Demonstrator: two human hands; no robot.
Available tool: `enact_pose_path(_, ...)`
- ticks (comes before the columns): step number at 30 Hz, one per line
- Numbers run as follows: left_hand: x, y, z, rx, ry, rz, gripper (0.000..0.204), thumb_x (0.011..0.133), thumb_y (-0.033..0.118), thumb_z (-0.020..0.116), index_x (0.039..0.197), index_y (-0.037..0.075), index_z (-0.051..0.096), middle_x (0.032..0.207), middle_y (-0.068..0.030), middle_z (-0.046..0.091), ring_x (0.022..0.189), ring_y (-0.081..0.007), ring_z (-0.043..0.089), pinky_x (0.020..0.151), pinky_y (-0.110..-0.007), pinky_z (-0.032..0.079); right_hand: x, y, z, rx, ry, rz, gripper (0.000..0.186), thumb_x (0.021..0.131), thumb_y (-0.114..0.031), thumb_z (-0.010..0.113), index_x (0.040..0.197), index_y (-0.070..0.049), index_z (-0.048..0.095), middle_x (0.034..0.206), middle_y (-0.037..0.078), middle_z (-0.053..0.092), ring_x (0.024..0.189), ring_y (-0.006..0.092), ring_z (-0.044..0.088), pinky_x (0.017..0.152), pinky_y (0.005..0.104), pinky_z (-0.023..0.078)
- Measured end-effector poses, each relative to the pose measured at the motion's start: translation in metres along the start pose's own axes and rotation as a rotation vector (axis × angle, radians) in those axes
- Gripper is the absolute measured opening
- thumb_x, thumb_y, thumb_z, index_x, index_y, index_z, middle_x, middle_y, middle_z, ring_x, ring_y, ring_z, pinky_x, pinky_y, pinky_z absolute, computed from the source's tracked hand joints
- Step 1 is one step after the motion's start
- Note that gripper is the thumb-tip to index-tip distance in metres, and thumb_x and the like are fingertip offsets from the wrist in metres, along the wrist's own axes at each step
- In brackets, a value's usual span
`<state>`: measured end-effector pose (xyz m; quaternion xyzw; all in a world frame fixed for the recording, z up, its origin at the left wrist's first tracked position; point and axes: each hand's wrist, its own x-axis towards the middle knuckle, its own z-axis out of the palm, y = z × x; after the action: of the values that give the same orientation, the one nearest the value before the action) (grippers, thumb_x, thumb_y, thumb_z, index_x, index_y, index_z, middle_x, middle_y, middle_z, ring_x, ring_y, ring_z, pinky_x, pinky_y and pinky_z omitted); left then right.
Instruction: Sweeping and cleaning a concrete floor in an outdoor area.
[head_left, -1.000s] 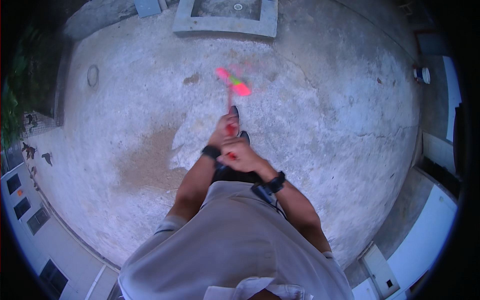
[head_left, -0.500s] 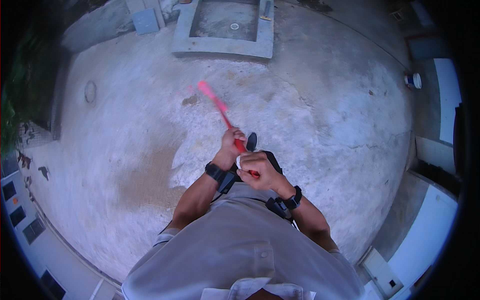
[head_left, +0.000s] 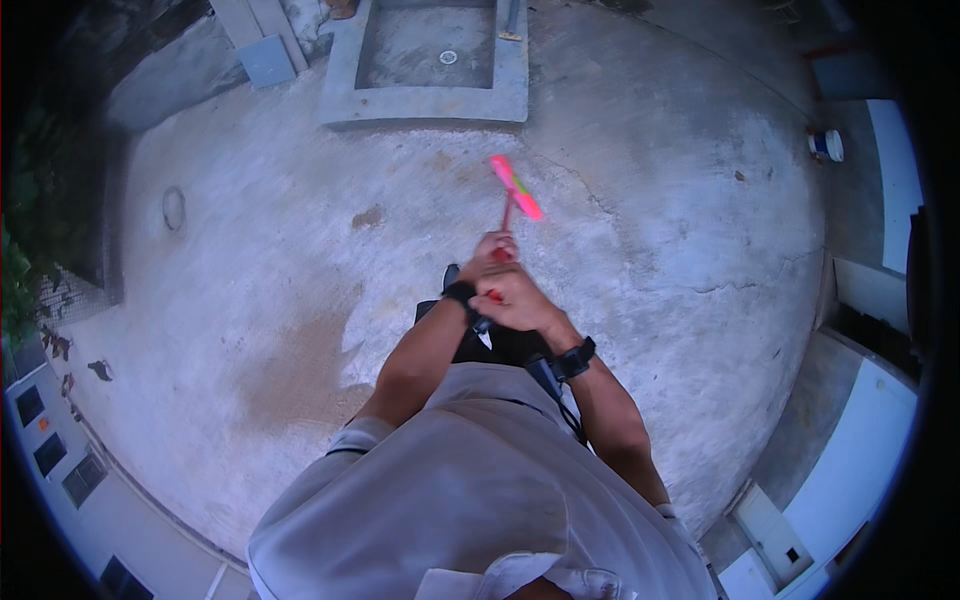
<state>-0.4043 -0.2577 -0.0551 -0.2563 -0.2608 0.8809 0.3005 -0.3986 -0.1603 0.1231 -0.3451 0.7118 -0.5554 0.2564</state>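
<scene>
Red handle (head_left: pixel 507 212): left grip (head_left: pixel 489 254) (beyond right grip (head_left: pixel 516 299))

The tool head (head_left: pixel 515 187) is pink and green, the handle (head_left: pixel 507 211) red.

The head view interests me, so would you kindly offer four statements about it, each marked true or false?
1. The left hand is nearer the pink-and-green tool head than the right hand is. True.
2. Only the left hand's grip is occupied. False: both hands hold the red handle.
3. The round drain lies inside the concrete basin. True.
4. The white container is at the picture's left. False: it is at the right.
</scene>
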Motion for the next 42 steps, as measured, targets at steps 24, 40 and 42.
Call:
enact_pose_path(24,0.097,-0.010,0.066,0.021,0.182,0.038,0.029,0.089,0.007,0.049,0.063,0.010,0.039,0.053,0.0020,0.040,0.047,-0.0085,0.041,0.049,-0.023,0.037,0.039,-0.021,-0.085,-0.243,0.101,0.008,0.021,0.070,-0.002,0.060,0.056,0.000,0.044,0.057,0.015,0.048,0.055,0.0332,0.051,0.051,0.0403,0.040)
enact_pose_path(40,0.055,0.060,0.133,0.345,0.219,-0.058,0.019,0.091,0.018,0.052,0.078,0.005,0.047,0.069,-0.0016,0.052,0.054,-0.0093,0.050,0.053,-0.022,0.046,0.146,-0.051,-0.024,-0.337,0.494,-0.094,0.010,0.076,-0.001,0.062,0.068,0.001,0.056,0.067,0.016,0.059,0.061,0.0323,0.059,0.057,0.0386,0.047)
enact_pose_path(42,0.059,0.021,0.155,0.431,0.226,0.145,0.016,0.089,0.017,0.054,0.083,0.004,0.049,0.072,-0.0028,0.054,0.056,-0.0115,0.052,0.055,-0.024,0.048,0.130,-0.059,-0.040,-0.286,0.676,0.134,0.019,0.083,-0.004,0.062,0.068,0.000,0.052,0.065,0.011,0.053,0.058,0.0249,0.053,0.056,0.0322,0.044)
